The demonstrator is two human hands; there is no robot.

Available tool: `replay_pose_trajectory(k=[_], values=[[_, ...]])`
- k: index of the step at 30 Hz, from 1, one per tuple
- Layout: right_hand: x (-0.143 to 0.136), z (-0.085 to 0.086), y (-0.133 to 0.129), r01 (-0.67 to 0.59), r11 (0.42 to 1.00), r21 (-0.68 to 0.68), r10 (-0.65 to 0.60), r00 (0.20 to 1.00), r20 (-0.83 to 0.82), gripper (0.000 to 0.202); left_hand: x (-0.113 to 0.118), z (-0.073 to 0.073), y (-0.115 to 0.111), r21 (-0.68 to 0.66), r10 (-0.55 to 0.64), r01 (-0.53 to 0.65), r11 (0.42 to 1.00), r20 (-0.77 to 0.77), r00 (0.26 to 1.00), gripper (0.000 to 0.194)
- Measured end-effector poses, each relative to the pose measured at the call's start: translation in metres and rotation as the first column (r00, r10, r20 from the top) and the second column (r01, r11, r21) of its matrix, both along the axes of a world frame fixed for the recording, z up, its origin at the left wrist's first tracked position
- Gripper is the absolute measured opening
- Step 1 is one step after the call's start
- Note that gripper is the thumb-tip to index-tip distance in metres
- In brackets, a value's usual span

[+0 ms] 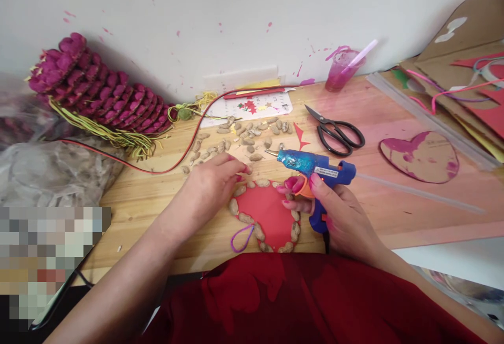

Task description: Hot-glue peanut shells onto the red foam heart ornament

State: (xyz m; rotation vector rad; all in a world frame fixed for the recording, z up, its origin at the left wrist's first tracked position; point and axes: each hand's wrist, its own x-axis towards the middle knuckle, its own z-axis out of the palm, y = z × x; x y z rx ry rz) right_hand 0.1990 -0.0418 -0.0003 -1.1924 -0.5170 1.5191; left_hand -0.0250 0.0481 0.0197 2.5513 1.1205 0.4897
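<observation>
My right hand (342,210) is wrapped round a blue hot glue gun (303,161), fingers at its orange trigger, nozzle pointing left. My left hand (210,189) is pinched above the upper left of a red heart-shaped piece (263,210), and what looks like a peanut (248,170) shows at its fingertips. Peanuts in their shells line the heart's rim; my right hand's fingers overlap its right side. From the heart's left notch sticks out a purple loop (241,239). Loose peanuts (252,133) lie scattered behind my left hand.
Black-handled scissors (340,134) and a purple-stained cardboard heart (420,157) lie to the right. A plastic cup (342,71) of pink liquid stands by the wall. At left are a magenta stacked craft (106,92) and plastic bags (74,168). A red-black cable (189,149) crosses the table.
</observation>
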Motion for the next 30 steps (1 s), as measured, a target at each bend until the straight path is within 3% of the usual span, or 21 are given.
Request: replay_pose_trajectory(k=[4,7,10,15,30], values=[[0.001,-0.001,0.000,-0.002,0.999,0.032,0.002,1.000,-0.005,0.027,0.002,0.003,-0.005,-0.123,0.175,-0.166,0.978,0.067,0.982,0.018],[0.001,-0.001,0.000,-0.007,1.000,0.025,0.007,1.000,-0.004,0.025,0.007,0.003,-0.011,-0.190,0.208,-0.197,0.962,0.042,0.977,0.016],[0.002,-0.001,-0.001,-0.017,1.000,-0.008,0.017,1.000,0.005,0.030,0.011,0.000,-0.017,-0.173,0.230,-0.223,0.959,0.021,0.973,0.016],[0.003,0.000,-0.001,-0.027,0.999,-0.023,0.028,0.999,0.046,0.033,0.014,-0.005,-0.020,-0.092,0.210,-0.208,0.974,0.014,0.977,0.014],[0.001,-0.001,-0.001,-0.014,0.999,-0.029,0.016,0.998,0.055,0.028,0.015,-0.009,-0.020,-0.039,0.178,-0.178,0.983,0.014,0.984,0.017]])
